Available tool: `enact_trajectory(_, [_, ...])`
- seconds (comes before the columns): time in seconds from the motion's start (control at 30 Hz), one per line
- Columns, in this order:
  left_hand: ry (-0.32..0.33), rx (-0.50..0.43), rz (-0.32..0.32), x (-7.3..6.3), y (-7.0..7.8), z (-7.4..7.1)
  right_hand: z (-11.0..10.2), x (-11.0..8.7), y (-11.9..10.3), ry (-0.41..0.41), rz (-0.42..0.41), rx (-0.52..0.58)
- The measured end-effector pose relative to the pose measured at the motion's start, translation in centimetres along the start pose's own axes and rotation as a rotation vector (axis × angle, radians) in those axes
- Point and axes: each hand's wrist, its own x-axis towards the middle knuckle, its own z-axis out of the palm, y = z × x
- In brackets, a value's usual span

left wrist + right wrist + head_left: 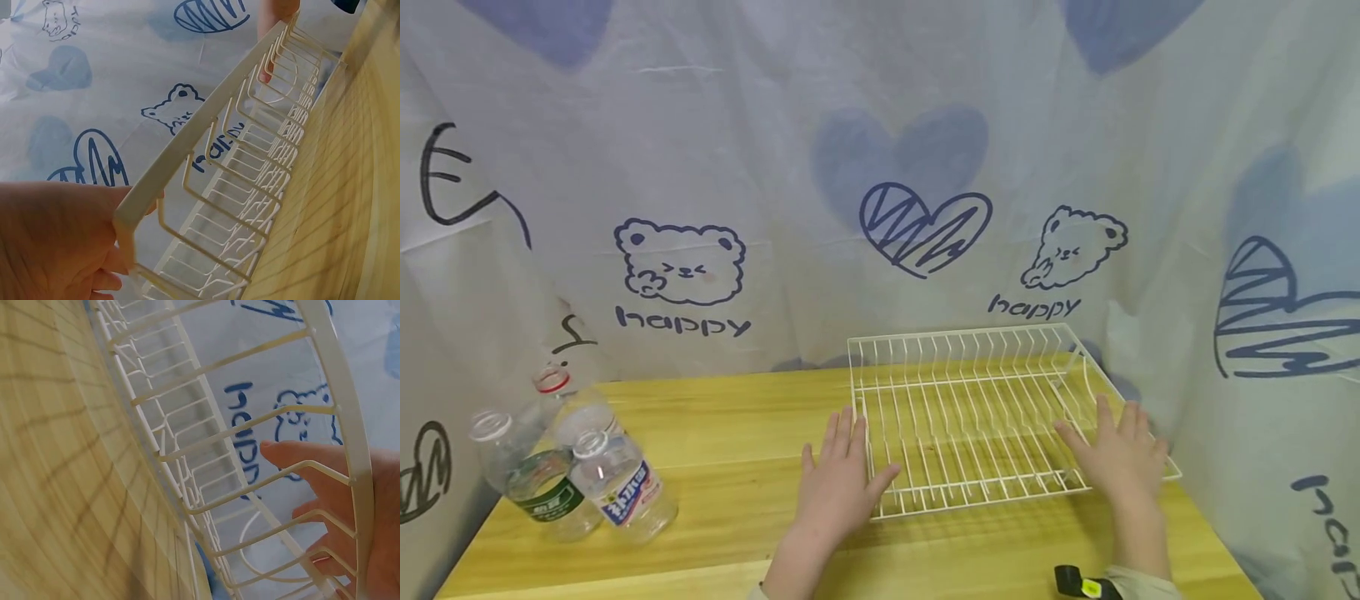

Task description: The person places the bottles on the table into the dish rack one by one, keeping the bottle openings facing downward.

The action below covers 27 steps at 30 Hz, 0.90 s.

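Note:
A white wire dish rack [962, 425] stands on the wooden table, with thin bent bars across it and a flat rim around. My left hand [835, 483] rests at its front left corner, fingers pointing away and the thumb over the front rim. In the left wrist view, that hand [56, 240] meets the rim's corner, its thumb partly behind the rim. At the front right, my right hand [1123, 454] lies over the rim with fingers straight and spread. The right wrist view shows the right hand's fingers [300, 453] reaching inside past the rim.
Several clear plastic bottles stand together at the table's left: a labelled bottle [625, 492], a green-labelled bottle [550, 500] and a red-necked bottle [553, 383]. A printed cloth [790, 208] hangs behind and at both sides. The wooden tabletop [722, 467] extends between bottles and rack.

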Motion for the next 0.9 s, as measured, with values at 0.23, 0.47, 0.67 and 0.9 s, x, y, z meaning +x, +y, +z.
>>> enact_trajectory(0.23, [0.014, -0.013, -0.08, 0.3, -0.5, -0.8, 0.4, -0.1, -2.1, -0.001, -0.019, -0.026])
enact_trajectory(0.47, [-0.003, 0.007, -0.106, 0.1, -1.5, -0.8, 1.5, -1.2, -4.5, -0.01, -0.005, -0.02])
enact_trajectory(0.67, [-0.009, 0.046, -0.135, 0.3, -2.7, -0.9, 1.8, -2.2, -6.2, -0.018, 0.019, -0.012])
enact_trajectory(0.9, [-0.032, 0.075, -0.172, 0.6, -4.1, -1.7, 2.3, -2.6, -7.8, 0.001, 0.027, -0.022])
